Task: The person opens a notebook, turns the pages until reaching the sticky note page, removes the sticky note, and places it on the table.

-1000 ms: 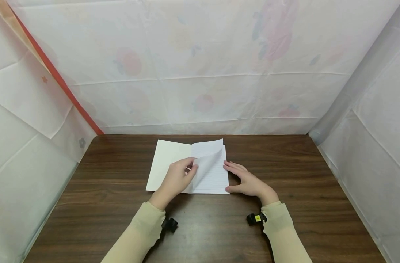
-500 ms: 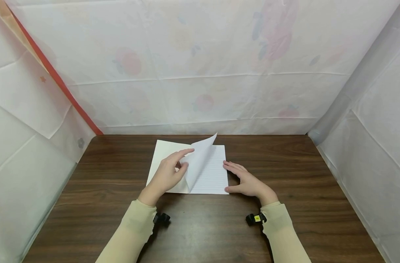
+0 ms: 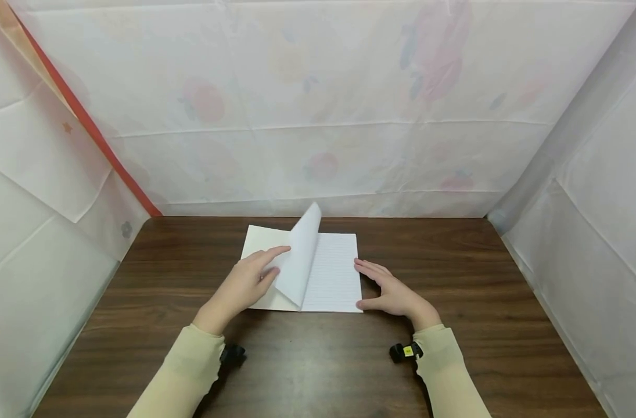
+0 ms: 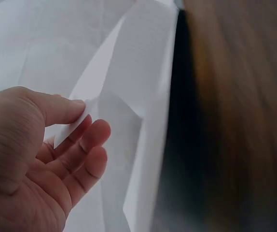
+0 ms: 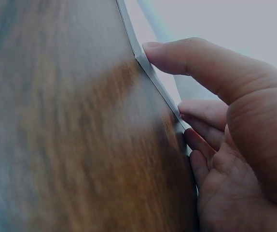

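Note:
A notebook (image 3: 332, 273) lies opened on the dark wooden table (image 3: 453, 278), lined paper showing on its right side. My left hand (image 3: 273, 262) pinches one page (image 3: 299, 261) between thumb and fingers and holds it raised over the spine, curling upward. In the left wrist view that page (image 4: 138, 72) bends above my left hand (image 4: 76, 130). My right hand (image 3: 372, 284) rests flat against the notebook's right edge, fingers straight. The right wrist view shows my right hand (image 5: 215, 111) with the thumb tip and fingertips touching the stacked page edges (image 5: 153, 77).
White cloth walls (image 3: 323, 116) with faint flower prints enclose the table at the back and both sides; a red strip (image 3: 87, 125) runs down the left one. Bare wood (image 3: 323, 360) lies between my forearms and the front edge.
My left hand has carried the page up and leftward; it lay curled low over the right side and now stands nearly upright over the spine. The right hand has stayed put.

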